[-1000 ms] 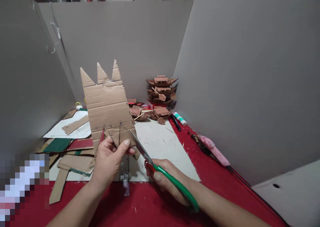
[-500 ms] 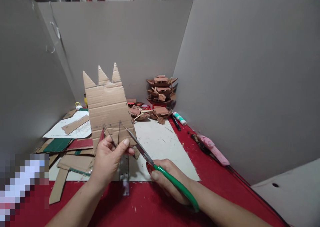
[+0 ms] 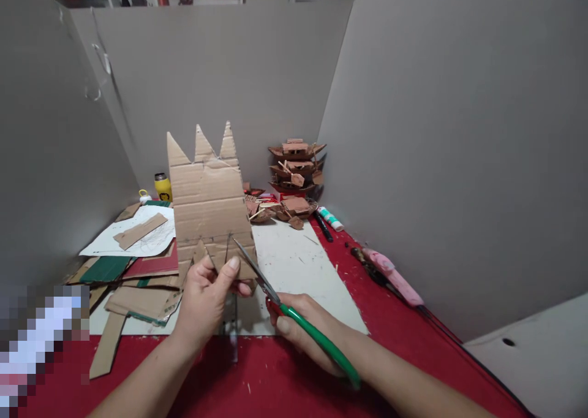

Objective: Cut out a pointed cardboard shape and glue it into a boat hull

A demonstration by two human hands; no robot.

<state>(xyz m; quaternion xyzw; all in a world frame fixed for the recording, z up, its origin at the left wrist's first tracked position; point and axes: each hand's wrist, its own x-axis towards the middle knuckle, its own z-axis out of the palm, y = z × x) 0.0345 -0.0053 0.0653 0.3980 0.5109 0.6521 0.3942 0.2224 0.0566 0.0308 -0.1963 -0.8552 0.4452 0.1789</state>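
A brown cardboard piece stands upright in front of me, with three pointed spikes along its top and dark drawn lines across it. My left hand grips its lower edge, thumb in front, beside pointed cuts at the bottom. Green-handled scissors are in my right hand, the fingers wrapped round the handles. Their blades slant up to the left over the lower right part of the cardboard, the tip near a drawn mark. Part of the lower edge is hidden behind my left hand.
Cardboard scraps and a drawn-on paper sheet lie at left, with a yellow bottle behind. Model boats are stacked at the back. A pink glue gun, a marker and a white-green tube lie right. A clear ruler lies below.
The cardboard and my left hand have shifted to the right and slightly down, uncovering the yellow bottle. The scissors have moved slightly left, their tip still by the lower drawn line.
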